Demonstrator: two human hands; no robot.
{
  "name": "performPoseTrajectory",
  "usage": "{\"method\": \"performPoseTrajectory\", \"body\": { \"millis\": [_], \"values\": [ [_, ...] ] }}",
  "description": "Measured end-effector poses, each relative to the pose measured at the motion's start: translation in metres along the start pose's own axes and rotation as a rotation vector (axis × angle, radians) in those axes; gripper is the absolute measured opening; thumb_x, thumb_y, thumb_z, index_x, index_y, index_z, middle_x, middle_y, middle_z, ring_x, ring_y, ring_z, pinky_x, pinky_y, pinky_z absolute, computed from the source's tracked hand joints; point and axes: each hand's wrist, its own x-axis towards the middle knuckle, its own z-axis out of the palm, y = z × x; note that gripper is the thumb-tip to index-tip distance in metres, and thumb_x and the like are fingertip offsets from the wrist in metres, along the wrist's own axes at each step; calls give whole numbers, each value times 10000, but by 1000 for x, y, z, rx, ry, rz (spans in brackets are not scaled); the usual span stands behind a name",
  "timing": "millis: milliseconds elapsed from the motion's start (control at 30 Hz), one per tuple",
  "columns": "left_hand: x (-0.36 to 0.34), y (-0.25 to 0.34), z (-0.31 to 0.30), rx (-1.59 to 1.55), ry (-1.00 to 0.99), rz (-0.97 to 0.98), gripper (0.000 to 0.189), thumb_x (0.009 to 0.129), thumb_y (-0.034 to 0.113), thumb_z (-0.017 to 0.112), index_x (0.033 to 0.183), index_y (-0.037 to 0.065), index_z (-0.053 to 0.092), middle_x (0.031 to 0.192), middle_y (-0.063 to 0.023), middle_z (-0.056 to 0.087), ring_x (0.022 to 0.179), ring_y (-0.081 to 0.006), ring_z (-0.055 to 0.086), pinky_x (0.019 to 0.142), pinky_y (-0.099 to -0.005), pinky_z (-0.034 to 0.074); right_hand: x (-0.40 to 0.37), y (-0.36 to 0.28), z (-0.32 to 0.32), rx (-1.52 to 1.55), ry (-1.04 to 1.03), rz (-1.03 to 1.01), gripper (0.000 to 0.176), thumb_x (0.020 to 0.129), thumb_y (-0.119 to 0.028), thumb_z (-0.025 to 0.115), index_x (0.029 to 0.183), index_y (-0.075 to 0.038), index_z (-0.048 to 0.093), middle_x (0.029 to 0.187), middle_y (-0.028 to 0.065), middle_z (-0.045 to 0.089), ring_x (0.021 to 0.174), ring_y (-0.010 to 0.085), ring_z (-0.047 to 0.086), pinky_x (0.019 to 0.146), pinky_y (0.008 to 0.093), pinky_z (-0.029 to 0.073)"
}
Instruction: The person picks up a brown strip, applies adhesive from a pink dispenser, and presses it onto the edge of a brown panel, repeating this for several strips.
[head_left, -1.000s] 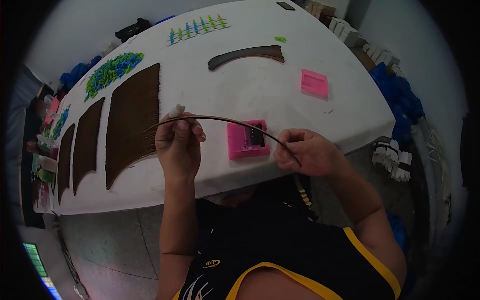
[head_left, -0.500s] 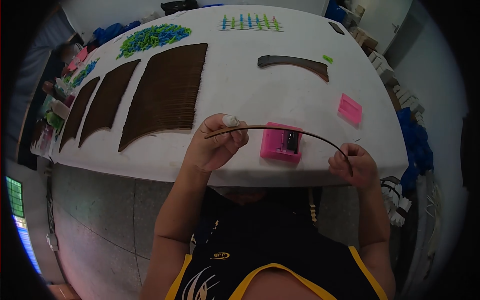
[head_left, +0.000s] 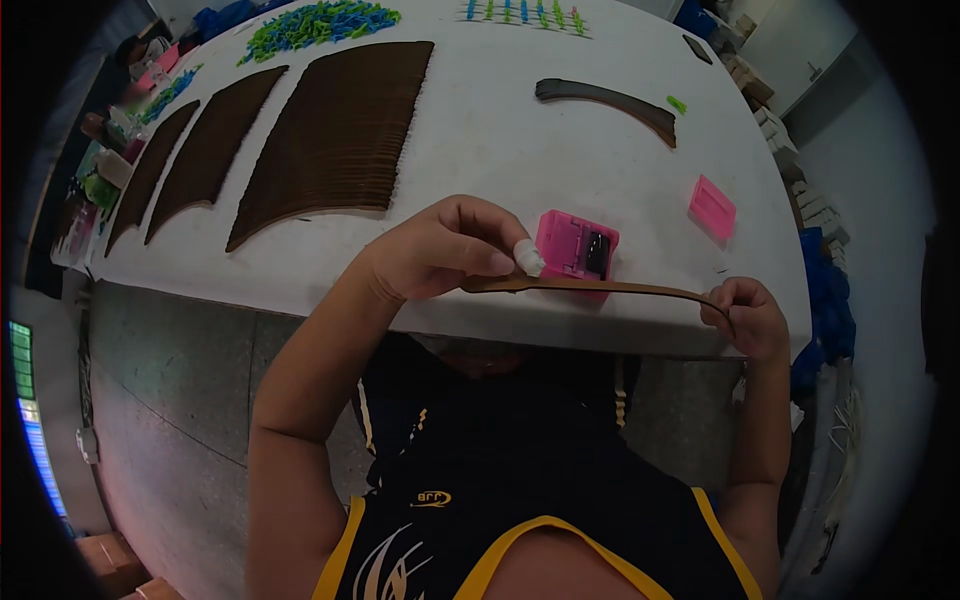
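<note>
A thin, curved brown strip (head_left: pixel 630 288) spans between my two hands, just over the table's front edge. My left hand (head_left: pixel 445 245) is closed on its left end, with a white wrapping on one fingertip that rests by the strip. The other end is pinched in the fingers of my right hand (head_left: pixel 752 318). Directly behind the strip sits a pink box (head_left: pixel 565 240) holding a black part; the strip crosses in front of its near edge. The pink lid-like piece (head_left: pixel 712 208) lies to the right, apart from the box.
Three batches of brown strips lie at left, the biggest batch (head_left: pixel 335 130) nearest the middle. A small dark curved stack (head_left: pixel 610 103) is further back, beside a green clip (head_left: pixel 677 104). Blue and green clips (head_left: pixel 320 30) are heaped at the back, near a clipped row (head_left: pixel 525 14).
My left hand has moved right and turned over, fingers now pointing right along the strip. The strip sits lower and looks flatter, its broad face more visible. The camera view has shifted.
</note>
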Motion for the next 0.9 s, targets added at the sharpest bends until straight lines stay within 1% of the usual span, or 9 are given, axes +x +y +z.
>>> {"method": "performPoseTrajectory", "body": {
  "millis": [33, 167, 367, 467, 567, 767, 833, 867, 900],
  "values": [
    [1, 1, 0, 52, 3, -43, 217, 870, -42, 669, 1057, -6, 773, 989, -108, 779, 868, -119, 711, 687, -239, 511, -1, -1, 0, -26, 18, 7, 131, 926, -129, 771, 978, -37, 694, 832, 69, 650, 802, 181, 576, 718, 307, 433],
    [4, 11, 7, 55, -82, -97, 229, 871, -34, 674, 1085, -32, 757, 1006, -93, 764, 896, -152, 712, 798, -268, 561, -6, -4, -6, -46, 35, 27, 130, 921, -126, 777, 964, -36, 694, 847, 72, 657, 827, 185, 585, 741, 310, 448],
    [12, 5, 6, 41, -14, -130, 235, 858, -42, 662, 1079, -19, 739, 993, -67, 747, 871, -132, 694, 804, -247, 546, -9, -5, -9, -79, 53, 36, 133, 920, -133, 774, 965, -39, 691, 851, 67, 652, 837, 183, 583, 754, 309, 451],
    [16, 3, 3, 28, 11, -147, 238, 845, -48, 659, 1067, -10, 736, 989, -50, 740, 852, -122, 673, 769, -239, 524, -12, -6, -11, -90, 65, 27, 147, 917, -144, 778, 962, -38, 686, 850, 63, 642, 840, 181, 578, 756, 305, 449],
    [23, 1, -3, 5, -68, -137, 245, 834, -53, 655, 1059, 4, 734, 1001, -38, 739, 844, -113, 658, 732, -232, 499, -17, -12, -13, -128, 89, 29, 141, 916, -142, 771, 961, -38, 688, 849, 48, 634, 816, 152, 565, 741, 287, 446],
    [37, 12, 4, 128, -125, -163, 199, 871, -16, 690, 1063, 32, 717, 927, -18, 728, 791, -93, 630, 686, -232, 463, -38, -35, -13, -371, 206, 166, 106, 907, -105, 761, 975, -38, 716, 891, 23, 658, 788, 100, 571, 726, 260, 458],
    [45, 13, 15, 562, 39, -105, 163, 901, 7, 727, 1061, 30, 710, 887, -6, 715, 781, -95, 632, 670, -240, 469, -41, -40, -1, -607, 330, 227, 92, 912, -52, 746, 998, -27, 725, 909, 11, 677, 831, 103, 599, 772, 284, 486],
    [49, 11, 18, 559, 21, -112, 163, 901, 7, 727, 1061, 30, 710, 887, -6, 715, 781, -95, 632, 670, -240, 469, -42, -38, 2, -603, 349, 231, 92, 912, -52, 746, 998, -27, 725, 909, 11, 677, 831, 103, 599, 772, 284, 486],
    [52, 9, 21, 792, 78, -31, 157, 914, 8, 744, 1066, 33, 708, 878, -9, 712, 788, -106, 644, 677, -260, 490, -43, -36, 5, -830, 407, 144, 86, 920, -27, 732, 1006, -24, 728, 916, 15, 688, 862, 120, 613, 804, 299, 494]
  ]
}}
